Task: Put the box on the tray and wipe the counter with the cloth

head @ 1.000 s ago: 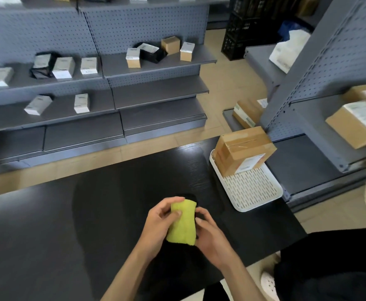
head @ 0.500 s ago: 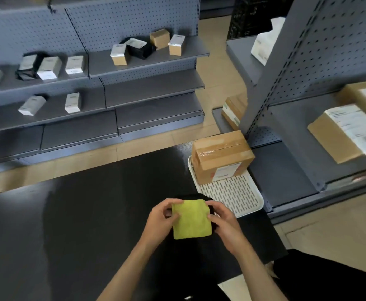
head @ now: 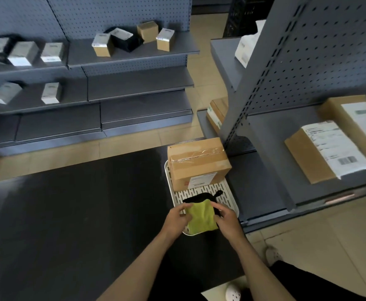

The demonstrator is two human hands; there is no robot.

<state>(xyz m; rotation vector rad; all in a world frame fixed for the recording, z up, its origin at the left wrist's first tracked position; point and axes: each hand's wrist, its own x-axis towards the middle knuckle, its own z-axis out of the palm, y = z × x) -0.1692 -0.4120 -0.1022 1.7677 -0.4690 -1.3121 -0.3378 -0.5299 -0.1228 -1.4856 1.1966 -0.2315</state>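
Note:
A taped cardboard box with a white label stands on the far half of the white slotted tray, at the right end of the black counter. Over the tray's near half I hold a folded yellow-green cloth with a black underside. My left hand grips its left edge and my right hand grips its right edge. The cloth hides part of the tray.
A grey pegboard shelf unit stands close on the right, holding labelled cardboard parcels. Across the aisle, grey shelves carry several small boxes. My shoes show below the counter's near edge.
Both hands have carried the cloth to the right, from above the bare counter to above the tray's near half. The cloth went from rolled to flatter. The view has swung right.

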